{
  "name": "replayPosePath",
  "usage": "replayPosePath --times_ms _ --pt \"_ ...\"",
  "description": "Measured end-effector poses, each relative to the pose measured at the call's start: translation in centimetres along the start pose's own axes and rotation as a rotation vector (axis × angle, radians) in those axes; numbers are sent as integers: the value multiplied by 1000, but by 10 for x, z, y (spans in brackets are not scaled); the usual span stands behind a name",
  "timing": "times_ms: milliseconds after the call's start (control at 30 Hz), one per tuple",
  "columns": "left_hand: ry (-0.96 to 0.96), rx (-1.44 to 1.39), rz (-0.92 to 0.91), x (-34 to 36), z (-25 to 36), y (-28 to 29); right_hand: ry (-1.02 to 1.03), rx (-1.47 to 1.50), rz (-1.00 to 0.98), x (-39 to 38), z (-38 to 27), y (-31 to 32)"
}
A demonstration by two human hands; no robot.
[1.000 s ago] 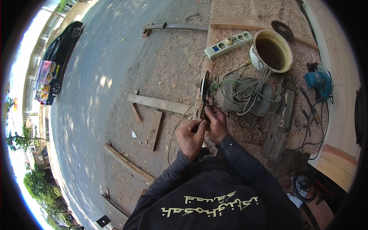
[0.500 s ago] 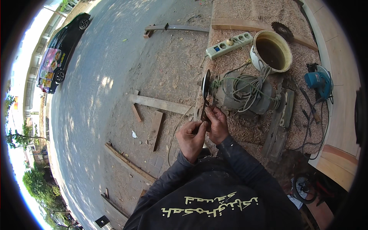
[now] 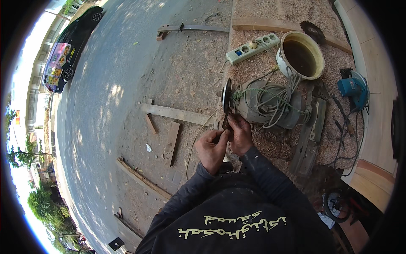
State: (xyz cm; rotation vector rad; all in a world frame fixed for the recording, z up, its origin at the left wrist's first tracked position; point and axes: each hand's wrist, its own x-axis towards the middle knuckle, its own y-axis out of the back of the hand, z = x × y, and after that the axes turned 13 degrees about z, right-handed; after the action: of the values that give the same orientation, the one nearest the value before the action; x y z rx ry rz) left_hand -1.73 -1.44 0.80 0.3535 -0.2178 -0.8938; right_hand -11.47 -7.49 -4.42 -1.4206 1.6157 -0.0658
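One dark flat piece [image 3: 226,122] is held in two hands, at the lower edge of one upright disc [image 3: 227,95]; whether piece and disc touch cannot be told. The left hand [image 3: 211,149] pinches the piece's near end between thumb and fingers; the right hand [image 3: 241,135] is closed on it just beside. The hands are close together. The disc is at the left end of one motor [image 3: 298,108], over which a cable [image 3: 270,96] is looped. Beyond the motor: one white bucket [image 3: 281,61] of brown liquid, one power strip [image 3: 237,56] with one plug fitted, and one toothed blade [image 3: 313,31] against one timber [image 3: 264,24]. To the right: one blue power saw [image 3: 351,87]. To the left, on the ground: one long board [image 3: 182,113] and, near it, two short offcuts [image 3: 172,142]. Farther left: one dark car [image 3: 76,40].
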Motion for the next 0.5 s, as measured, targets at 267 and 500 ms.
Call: replayPosePath --times_ms 267,500 --pt "14 22 -26 19 10 -10 24 -3 27 19 -1 1" --pt "-20 72 -24 31 3 -21 -69 58 106 42 16 11"
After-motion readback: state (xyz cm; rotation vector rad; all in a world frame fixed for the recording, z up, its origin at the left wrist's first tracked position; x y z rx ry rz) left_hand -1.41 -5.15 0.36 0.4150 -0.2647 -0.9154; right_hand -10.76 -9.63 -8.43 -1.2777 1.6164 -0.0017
